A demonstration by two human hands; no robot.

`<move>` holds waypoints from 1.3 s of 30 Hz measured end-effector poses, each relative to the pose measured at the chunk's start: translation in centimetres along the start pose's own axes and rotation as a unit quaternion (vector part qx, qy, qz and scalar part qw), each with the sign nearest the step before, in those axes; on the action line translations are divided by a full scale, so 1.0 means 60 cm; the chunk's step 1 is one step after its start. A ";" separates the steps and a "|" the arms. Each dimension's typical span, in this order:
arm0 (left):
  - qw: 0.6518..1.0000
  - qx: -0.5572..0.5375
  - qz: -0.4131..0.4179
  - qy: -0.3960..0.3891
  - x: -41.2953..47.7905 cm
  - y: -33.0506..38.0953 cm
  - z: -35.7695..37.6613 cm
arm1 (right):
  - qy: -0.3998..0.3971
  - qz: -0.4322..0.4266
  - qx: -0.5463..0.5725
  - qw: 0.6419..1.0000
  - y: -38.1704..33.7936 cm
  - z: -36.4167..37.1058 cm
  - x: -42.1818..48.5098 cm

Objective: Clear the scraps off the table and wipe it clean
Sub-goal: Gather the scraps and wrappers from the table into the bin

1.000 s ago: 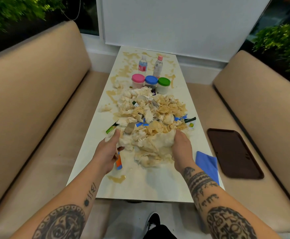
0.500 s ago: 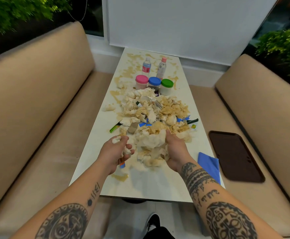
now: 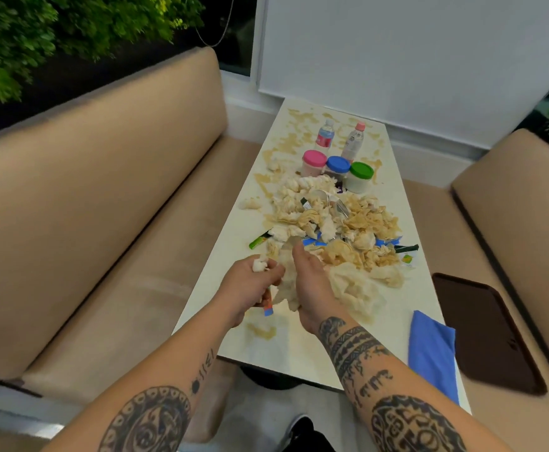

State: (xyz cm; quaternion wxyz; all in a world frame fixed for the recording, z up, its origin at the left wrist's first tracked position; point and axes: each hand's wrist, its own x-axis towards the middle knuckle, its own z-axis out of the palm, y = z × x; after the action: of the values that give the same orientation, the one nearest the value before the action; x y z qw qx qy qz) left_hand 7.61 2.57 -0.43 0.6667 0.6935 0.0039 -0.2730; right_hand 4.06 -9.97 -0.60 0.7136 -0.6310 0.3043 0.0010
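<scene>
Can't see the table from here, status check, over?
Left hand grips tissue wad. Right hand holds stained tissue. Scrap pile remains. Tubs, bottles behind.

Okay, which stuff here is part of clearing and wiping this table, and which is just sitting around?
Part of the job:
left hand gripping a tissue wad
right hand holding soiled tissue
scrap pile
table
blue cloth

Just lying about:
dark tray on the seat
three jars
two bottles
</scene>
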 end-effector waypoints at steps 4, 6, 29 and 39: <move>0.999 -0.032 0.002 0.022 -0.023 -0.017 -0.082 | -0.081 0.014 -0.061 0.995 0.027 0.085 -0.003; 0.996 -0.060 -0.003 0.061 -0.037 -0.030 -0.134 | -0.106 0.004 -0.080 0.991 0.034 0.131 -0.013; 0.672 -0.511 -0.192 0.500 -0.314 -0.652 -0.491 | -0.336 0.312 -0.181 0.870 0.524 0.531 -0.087; 0.638 -0.487 -0.193 0.565 -0.271 -0.852 -0.532 | -0.321 0.243 -0.333 0.853 0.776 0.608 -0.065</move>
State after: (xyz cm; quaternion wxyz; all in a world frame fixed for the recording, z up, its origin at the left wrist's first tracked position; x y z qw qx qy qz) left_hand -13.18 43.65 -42.58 0.7080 0.2713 0.6457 0.0906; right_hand -1.28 33.86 -40.14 0.4959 -0.7016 0.1833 0.4777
